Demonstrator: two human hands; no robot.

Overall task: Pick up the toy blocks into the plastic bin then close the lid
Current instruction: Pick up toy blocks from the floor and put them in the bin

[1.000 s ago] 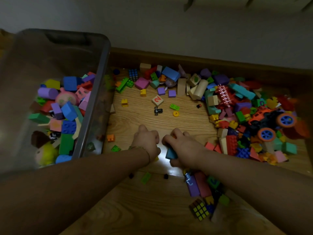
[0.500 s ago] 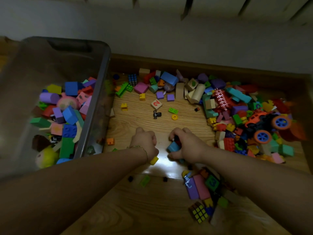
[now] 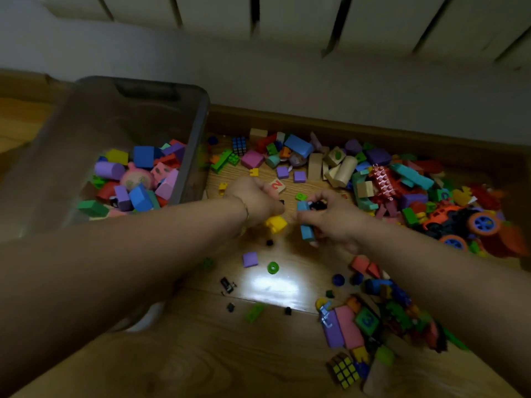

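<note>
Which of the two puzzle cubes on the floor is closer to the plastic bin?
The far puzzle cube, mostly blue, just right of the plastic bin. The near puzzle cube, mostly yellow, lies well away from it at bottom right.

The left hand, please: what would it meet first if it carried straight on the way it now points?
Probably the wooden number block, just beyond the left hand; depth is unclear.

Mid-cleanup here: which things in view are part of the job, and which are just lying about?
Job: plastic bin; yellow block gripped by left hand; blue block gripped by right hand; block pile by the wall. No lid in view.
Lying about: radiator; toy car; puzzle cube.
</note>
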